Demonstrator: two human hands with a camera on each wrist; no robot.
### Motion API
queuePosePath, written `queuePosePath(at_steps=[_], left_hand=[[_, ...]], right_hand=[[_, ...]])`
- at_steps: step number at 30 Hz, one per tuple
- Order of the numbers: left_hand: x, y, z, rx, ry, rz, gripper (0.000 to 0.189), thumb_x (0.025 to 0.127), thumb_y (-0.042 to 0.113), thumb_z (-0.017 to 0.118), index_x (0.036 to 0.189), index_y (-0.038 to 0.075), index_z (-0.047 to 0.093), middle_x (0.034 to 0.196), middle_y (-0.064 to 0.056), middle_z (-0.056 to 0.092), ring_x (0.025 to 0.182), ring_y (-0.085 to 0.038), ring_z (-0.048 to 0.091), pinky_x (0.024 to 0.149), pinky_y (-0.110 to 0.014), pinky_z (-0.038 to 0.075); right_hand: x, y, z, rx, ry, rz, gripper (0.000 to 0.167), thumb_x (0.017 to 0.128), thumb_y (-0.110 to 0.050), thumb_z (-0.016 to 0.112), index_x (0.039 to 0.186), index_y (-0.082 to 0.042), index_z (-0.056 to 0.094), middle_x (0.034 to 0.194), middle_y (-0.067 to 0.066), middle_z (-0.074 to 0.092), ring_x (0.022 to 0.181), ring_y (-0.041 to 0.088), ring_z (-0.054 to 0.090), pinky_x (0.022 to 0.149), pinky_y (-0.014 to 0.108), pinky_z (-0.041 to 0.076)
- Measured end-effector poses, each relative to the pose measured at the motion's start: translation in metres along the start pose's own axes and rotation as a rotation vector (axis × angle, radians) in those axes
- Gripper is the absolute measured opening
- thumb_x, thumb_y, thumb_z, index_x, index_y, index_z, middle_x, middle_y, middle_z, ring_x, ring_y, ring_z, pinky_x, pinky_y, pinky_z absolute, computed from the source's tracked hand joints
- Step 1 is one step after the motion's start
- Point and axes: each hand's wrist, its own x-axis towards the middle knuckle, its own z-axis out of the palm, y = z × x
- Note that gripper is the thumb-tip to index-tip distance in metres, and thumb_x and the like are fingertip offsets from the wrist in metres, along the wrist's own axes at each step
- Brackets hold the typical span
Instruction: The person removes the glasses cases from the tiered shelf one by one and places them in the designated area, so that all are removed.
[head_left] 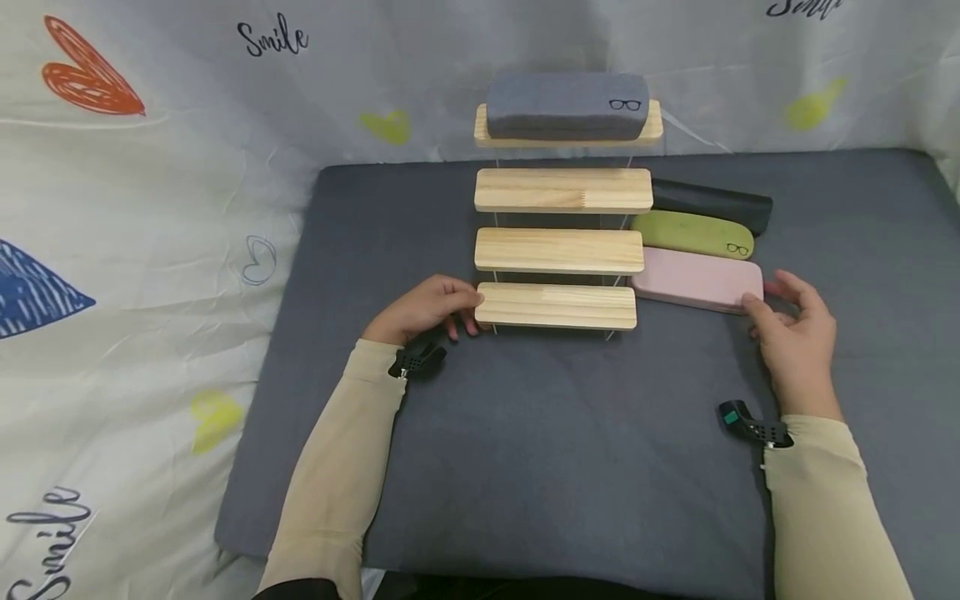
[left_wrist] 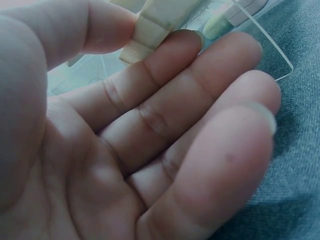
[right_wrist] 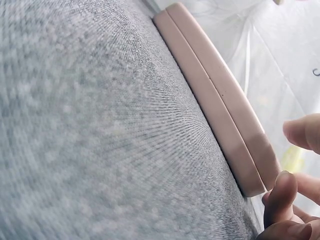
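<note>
A stepped display rack has several pale wooden shelves on clear side supports. My left hand [head_left: 431, 308] pinches the left end of its lowest shelf [head_left: 555, 306] between thumb and index finger; in the left wrist view the other fingers lie below the wood [left_wrist: 150, 32]. At the right end of a pink glasses case [head_left: 697, 279] is my right hand [head_left: 798, 342]. The right wrist view shows a fingertip by the end of the pink case [right_wrist: 220, 105], with the thumb [right_wrist: 302, 134] apart from it. A grey glasses case [head_left: 566, 107] sits on the top shelf.
Behind the pink case lie a green glasses case [head_left: 693, 233] and a black case [head_left: 708, 206], right beside the rack. A dark grey cloth [head_left: 562, 467] covers the table. White printed sheeting [head_left: 420, 50] hangs at the back and left.
</note>
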Motion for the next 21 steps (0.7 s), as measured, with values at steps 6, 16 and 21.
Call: queuePosePath(at_steps=[6, 16, 21], left_hand=[[-0.0016, -0.0027, -0.0001, -0.004, -0.005, -0.019, 0.032, 0.106, 0.026, 0.059, 0.105, 0.002, 0.079, 0.088, -0.010, 0.078, 0.076, -0.022, 0.072, 0.060, -0.033, 0.058], [-0.0022, -0.0021, -0.0003, -0.009, -0.008, -0.013, 0.032, 0.106, 0.027, 0.059, 0.106, 0.002, 0.079, 0.088, -0.011, 0.078, 0.077, -0.023, 0.072, 0.060, -0.033, 0.059], [0.0011, -0.0007, -0.0003, -0.007, -0.008, -0.010, 0.032, 0.105, 0.027, 0.059, 0.106, 0.002, 0.079, 0.089, -0.011, 0.078, 0.077, -0.023, 0.072, 0.060, -0.033, 0.059]], right_hand=[[-0.0038, 0.0004, 0.0007, 0.023, 0.006, 0.009, 0.058, 0.101, -0.020, 0.069, 0.156, -0.021, 0.050, 0.132, -0.011, 0.054, 0.071, -0.002, 0.057, 0.059, 0.009, 0.045], [-0.0063, -0.0009, 0.0004, 0.045, 0.056, -0.035, 0.049, 0.102, -0.019, 0.068, 0.150, -0.018, 0.058, 0.127, -0.014, 0.055, 0.064, 0.002, 0.054, 0.057, 0.012, 0.044], [-0.0071, -0.0038, -0.0014, 0.051, 0.068, -0.033, 0.045, 0.101, -0.020, 0.069, 0.146, -0.015, 0.062, 0.125, -0.014, 0.058, 0.062, 0.002, 0.054, 0.057, 0.012, 0.045]])
